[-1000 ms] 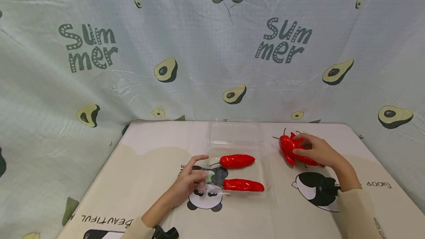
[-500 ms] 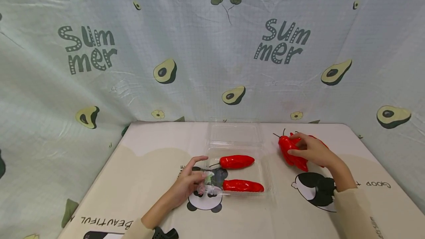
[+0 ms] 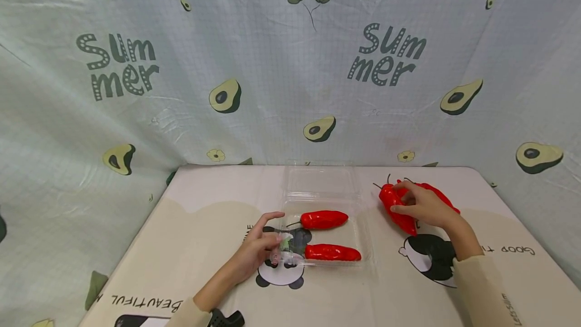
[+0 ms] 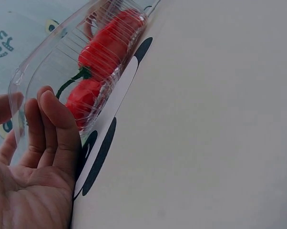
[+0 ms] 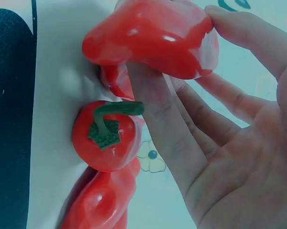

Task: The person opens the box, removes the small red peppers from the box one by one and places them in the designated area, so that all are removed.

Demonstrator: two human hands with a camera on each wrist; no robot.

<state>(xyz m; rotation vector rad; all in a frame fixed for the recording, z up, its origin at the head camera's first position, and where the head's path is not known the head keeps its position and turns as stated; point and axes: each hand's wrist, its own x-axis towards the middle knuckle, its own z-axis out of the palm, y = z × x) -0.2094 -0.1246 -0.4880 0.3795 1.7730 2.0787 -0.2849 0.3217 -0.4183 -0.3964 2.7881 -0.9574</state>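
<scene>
A clear plastic box (image 3: 366, 233) lies in the middle of the table with its lid folded back. Two red chili peppers are inside, the far one (image 3: 324, 219) and the near one (image 3: 333, 252). My left hand (image 3: 255, 250) grips the box's left wall, seen closer as fingers (image 4: 48, 124) around the plastic in the left wrist view. Over on the right, my right hand (image 3: 428, 206) pinches a glossy red chili pepper (image 5: 153, 38) between thumb and fingers. More chili peppers (image 5: 105, 138) lie beside and under that hand, partly hidden by it.
The lid (image 3: 322, 183) extends flat behind the box, near the back curtain (image 3: 272, 64). A light tablecloth (image 3: 209, 246) with cartoon prints covers the table. A dark watch-like strap (image 3: 227, 318) shows by the left sleeve.
The right hand has shifted slightly left among the chili peppers, and one pepper's tip has swung towards me. More peppers show behind the hand. The left hand stays put.
</scene>
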